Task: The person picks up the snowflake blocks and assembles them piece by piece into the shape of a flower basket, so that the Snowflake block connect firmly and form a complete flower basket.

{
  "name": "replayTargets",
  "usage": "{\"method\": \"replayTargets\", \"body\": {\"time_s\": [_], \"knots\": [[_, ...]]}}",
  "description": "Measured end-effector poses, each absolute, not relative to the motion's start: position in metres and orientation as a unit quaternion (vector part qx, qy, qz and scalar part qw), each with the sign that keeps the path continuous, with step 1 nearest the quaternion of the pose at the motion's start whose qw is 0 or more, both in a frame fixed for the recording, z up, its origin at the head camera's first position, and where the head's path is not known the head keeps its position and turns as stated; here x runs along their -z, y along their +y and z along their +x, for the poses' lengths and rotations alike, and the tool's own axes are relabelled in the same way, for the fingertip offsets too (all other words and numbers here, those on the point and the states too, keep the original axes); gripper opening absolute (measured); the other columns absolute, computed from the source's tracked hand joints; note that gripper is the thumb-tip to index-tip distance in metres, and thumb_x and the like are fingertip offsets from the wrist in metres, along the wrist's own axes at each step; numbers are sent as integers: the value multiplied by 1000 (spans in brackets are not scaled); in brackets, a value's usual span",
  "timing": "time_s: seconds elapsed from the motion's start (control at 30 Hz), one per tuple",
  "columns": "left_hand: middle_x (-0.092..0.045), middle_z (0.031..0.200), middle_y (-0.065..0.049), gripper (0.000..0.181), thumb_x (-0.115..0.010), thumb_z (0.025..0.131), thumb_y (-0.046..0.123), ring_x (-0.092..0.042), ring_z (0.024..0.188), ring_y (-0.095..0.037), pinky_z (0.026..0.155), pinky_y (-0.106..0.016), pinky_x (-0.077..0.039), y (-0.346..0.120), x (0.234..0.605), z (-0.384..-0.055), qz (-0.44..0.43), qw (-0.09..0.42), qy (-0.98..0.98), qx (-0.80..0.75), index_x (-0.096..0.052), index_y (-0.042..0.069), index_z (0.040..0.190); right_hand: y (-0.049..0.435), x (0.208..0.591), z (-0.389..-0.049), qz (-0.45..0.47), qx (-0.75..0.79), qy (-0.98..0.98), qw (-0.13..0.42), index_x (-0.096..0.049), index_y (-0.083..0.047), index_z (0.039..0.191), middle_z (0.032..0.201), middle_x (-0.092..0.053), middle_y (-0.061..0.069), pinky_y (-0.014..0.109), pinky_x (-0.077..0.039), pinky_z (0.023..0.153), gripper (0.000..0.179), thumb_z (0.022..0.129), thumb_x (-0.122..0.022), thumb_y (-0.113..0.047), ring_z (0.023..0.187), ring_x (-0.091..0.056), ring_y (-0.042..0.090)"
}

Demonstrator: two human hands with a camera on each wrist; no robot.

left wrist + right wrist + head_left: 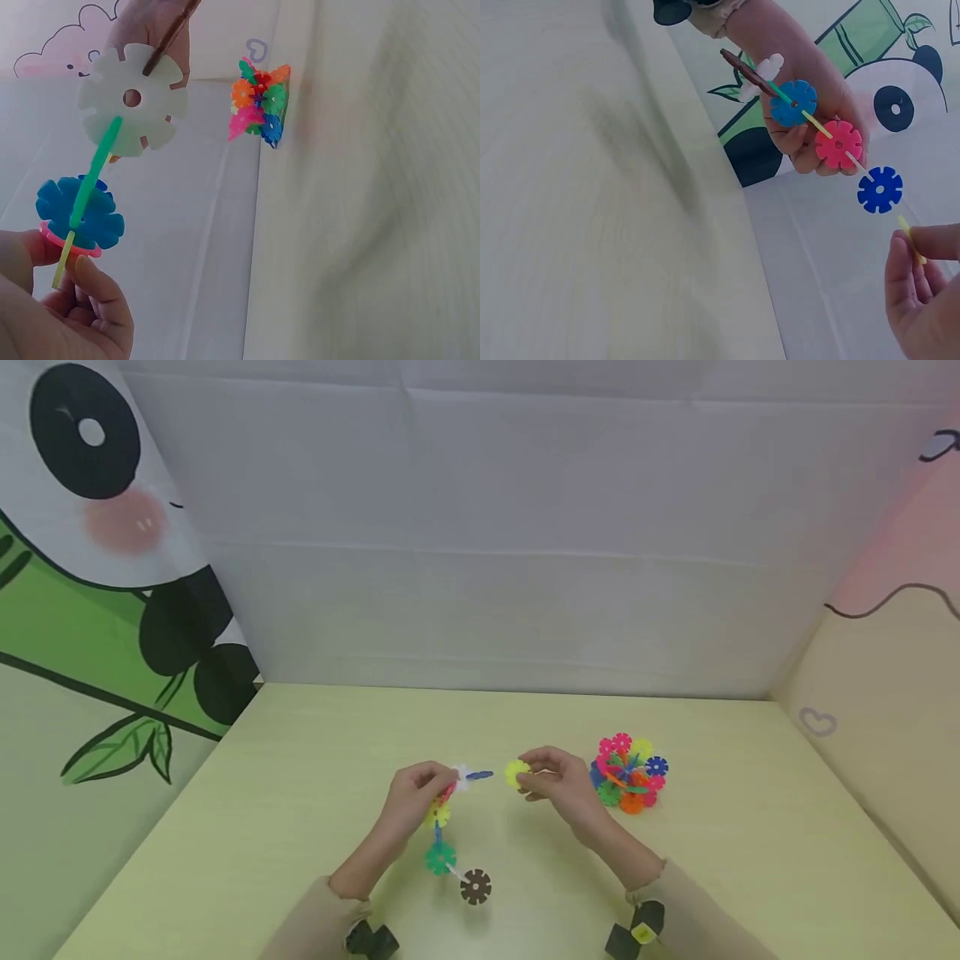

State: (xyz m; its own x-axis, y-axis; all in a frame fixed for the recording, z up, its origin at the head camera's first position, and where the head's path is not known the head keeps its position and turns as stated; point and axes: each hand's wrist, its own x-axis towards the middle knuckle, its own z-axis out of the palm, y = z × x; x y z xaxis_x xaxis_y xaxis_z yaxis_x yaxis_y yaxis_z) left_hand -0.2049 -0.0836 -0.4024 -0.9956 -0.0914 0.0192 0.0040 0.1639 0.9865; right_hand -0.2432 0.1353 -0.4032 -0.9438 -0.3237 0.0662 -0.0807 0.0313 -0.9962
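Observation:
My left hand [411, 793] pinches the pink snowflake disc [838, 145] in a chain of notched plastic discs. Below it hang yellow, blue, green [440, 858], white and brown [476, 887] discs, each slotted into its neighbour. On the other side of the pink one, a white disc and a dark blue disc [880, 190] stick out toward the right. Between thumb and fingers, my right hand [558, 783] holds a single yellow disc [516, 773]. A small gap separates it from the chain's blue end in the head view.
A pile of loose coloured discs [628, 774] lies on the pale table [300, 743], right of my right hand. Behind the table stands a white backdrop [480, 610], with printed cartoon panels at the left and right sides.

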Motion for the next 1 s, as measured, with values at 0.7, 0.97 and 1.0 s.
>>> {"method": "replayTargets", "body": {"time_s": [0.7,0.97,1.0], "knots": [[-52,69,-2,18,-63,93,15,-45,64,-15,54,-25,-39,-65,403,-207,1,30,-775,632,-66,-2,85,125,405,-226,-63,727,682,39,-61,11,101,81,-61,11,28,-56,64,18,84,-65,9,70,-67,18],[-53,65,-3,13,-65,90,8,-45,64,-15,54,-23,-36,-65,397,-204,-37,59,-780,621,-66,0,79,122,404,-220,-53,732,679,17,-61,14,98,78,-61,12,29,-56,63,17,82,-66,12,65,-66,17],[-52,65,-3,13,-65,90,8,-45,63,-15,53,-23,-36,-64,397,-203,-39,63,-782,619,-66,0,79,122,404,-219,-52,732,679,16,-60,14,98,78,-61,12,29,-56,63,17,82,-66,13,65,-66,16]]}}
